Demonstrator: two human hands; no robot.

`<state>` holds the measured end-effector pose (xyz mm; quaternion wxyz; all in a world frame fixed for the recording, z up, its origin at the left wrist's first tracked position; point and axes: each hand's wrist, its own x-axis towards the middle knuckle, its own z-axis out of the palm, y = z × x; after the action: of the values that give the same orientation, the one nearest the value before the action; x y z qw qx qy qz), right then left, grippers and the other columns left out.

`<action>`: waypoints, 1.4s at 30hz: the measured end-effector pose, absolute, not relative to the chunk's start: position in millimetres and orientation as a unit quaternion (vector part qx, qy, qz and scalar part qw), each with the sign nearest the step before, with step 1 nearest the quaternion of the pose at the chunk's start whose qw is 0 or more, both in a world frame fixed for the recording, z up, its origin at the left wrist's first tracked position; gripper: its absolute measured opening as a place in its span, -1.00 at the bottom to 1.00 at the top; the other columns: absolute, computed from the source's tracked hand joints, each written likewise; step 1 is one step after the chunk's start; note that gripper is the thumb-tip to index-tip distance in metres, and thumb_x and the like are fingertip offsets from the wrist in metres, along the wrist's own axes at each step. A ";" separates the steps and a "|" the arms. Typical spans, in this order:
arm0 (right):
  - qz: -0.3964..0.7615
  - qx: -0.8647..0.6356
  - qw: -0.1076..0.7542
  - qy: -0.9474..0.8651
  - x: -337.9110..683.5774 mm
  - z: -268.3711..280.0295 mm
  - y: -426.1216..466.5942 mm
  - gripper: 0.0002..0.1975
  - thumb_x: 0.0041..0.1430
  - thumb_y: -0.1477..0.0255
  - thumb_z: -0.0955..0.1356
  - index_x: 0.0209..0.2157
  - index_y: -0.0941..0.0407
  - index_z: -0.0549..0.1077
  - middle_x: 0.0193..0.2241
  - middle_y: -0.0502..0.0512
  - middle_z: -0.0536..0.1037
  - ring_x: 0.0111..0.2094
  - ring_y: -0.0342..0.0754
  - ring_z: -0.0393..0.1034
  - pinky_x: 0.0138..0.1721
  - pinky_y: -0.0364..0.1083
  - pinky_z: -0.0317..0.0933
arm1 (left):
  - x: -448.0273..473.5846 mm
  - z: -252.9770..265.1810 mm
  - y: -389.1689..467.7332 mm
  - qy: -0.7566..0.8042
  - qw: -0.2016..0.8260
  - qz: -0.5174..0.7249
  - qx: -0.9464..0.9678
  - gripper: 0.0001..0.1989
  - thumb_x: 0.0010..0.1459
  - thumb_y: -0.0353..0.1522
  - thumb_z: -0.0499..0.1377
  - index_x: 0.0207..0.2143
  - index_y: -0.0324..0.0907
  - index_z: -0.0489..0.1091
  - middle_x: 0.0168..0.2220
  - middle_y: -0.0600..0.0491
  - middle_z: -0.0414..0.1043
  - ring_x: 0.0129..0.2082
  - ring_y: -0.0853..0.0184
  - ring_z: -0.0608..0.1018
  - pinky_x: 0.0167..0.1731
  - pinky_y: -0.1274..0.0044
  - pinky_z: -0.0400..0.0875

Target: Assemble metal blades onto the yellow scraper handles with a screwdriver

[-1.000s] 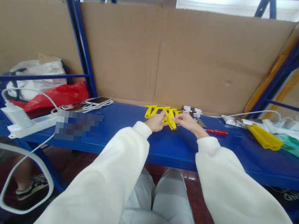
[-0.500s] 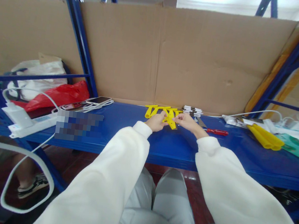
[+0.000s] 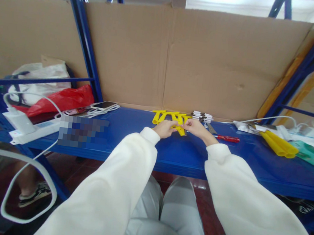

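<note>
My left hand (image 3: 166,129) is closed around a yellow scraper (image 3: 182,132), whose broad head points toward me just above the blue shelf. Its handle is mostly covered by my fingers. From the other side, my right hand (image 3: 195,127) pinches at the scraper, its fingertips meeting those of my left hand. Whatever is between the right fingertips is too small to make out. Right behind my hands lie several more yellow scrapers (image 3: 159,116) in a row. Small black-and-white packs (image 3: 202,116) are stacked to their right. A red-handled screwdriver (image 3: 228,138) lies to the right of my right hand.
At the right are yellow tubular handles (image 3: 278,144), a green packet (image 3: 312,155) and white cables. A power strip (image 3: 38,129), a phone (image 3: 104,105) and a red bag (image 3: 61,100) occupy the left. Cardboard (image 3: 209,63) walls the back of the blue shelf (image 3: 131,137).
My left fingers have stretched rightward over the scraper's head, and my right fingertips have come in to meet them. Both forearms stay where they were.
</note>
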<state>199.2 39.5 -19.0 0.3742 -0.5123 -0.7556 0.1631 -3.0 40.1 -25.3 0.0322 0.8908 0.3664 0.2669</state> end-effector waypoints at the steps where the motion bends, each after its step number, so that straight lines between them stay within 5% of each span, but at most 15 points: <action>1: 0.163 -0.512 0.376 -0.755 199.3 -19.2 39.7 -0.53 -0.06 0.05 0.48 -0.64 0.08 0.27 -0.63 -0.06 0.33 -0.50 -0.12 0.21 -0.45 -0.14 0.06 | -2.8 -25.2 40.5 0.367 0.033 0.260 0.893 -0.74 0.23 -0.41 0.23 -0.02 -0.10 0.54 -0.04 -0.05 0.64 0.00 0.14 0.63 0.05 0.32 0.48; 9: 0.207 -0.552 0.444 -0.674 196.5 -11.2 26.8 -0.81 0.03 0.38 0.42 -0.52 0.09 0.33 -0.59 -0.04 0.39 -0.52 -0.16 0.25 -0.47 -0.17 0.16 | -0.6 -20.8 38.7 0.372 0.039 0.235 0.897 -0.77 0.26 -0.45 0.20 -0.06 -0.15 0.57 0.05 -0.05 0.61 0.10 0.17 0.60 0.15 0.35 0.43; 16: 0.352 -0.564 0.338 -0.666 194.7 -7.3 12.2 -0.64 0.02 0.15 0.51 -0.45 0.10 0.39 -0.66 -0.16 0.23 -0.63 -0.26 0.08 -0.60 -0.24 -0.05 | -0.4 -15.6 29.4 0.382 0.037 0.235 0.893 -0.75 0.28 -0.43 0.20 -0.03 -0.16 0.58 0.02 -0.10 0.62 0.07 0.13 0.61 0.14 0.32 0.44; 24: 0.424 -0.554 0.361 -0.618 192.4 -7.4 11.8 -0.65 0.05 0.33 0.52 -0.52 0.10 0.29 -0.70 -0.21 0.14 -0.68 -0.30 -0.04 -0.64 -0.25 -0.20 | -2.5 -16.5 29.1 0.358 0.007 0.224 0.907 -0.57 0.29 -0.44 0.18 0.19 -0.09 0.47 0.10 -0.08 0.57 0.14 0.16 0.56 0.17 0.32 0.40; 31: 0.444 -0.542 0.367 -0.613 193.8 -8.9 12.6 -0.69 0.03 0.41 0.52 -0.53 0.11 0.31 -0.72 -0.20 0.15 -0.68 -0.31 -0.03 -0.65 -0.27 -0.20 | -2.6 -18.5 33.8 0.348 -0.005 0.227 0.910 -0.61 0.27 -0.42 0.24 0.14 -0.11 0.53 0.00 -0.11 0.61 0.03 0.16 0.61 0.11 0.33 0.45; 42: 0.526 -0.439 0.464 -0.562 193.1 -11.5 19.3 -0.83 -0.08 0.53 0.48 -0.51 0.10 0.40 -0.55 -0.01 0.53 -0.47 -0.12 0.40 -0.44 -0.17 0.25 | -0.6 -21.7 40.8 0.311 0.016 0.276 0.909 -0.65 0.22 -0.41 0.30 0.07 -0.07 0.58 -0.10 -0.06 0.65 -0.06 0.20 0.64 0.04 0.34 0.50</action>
<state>193.1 19.3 -11.5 0.4636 -0.4390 -0.5619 0.5260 -0.6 40.8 -21.7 0.0164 0.9092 0.3110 0.2765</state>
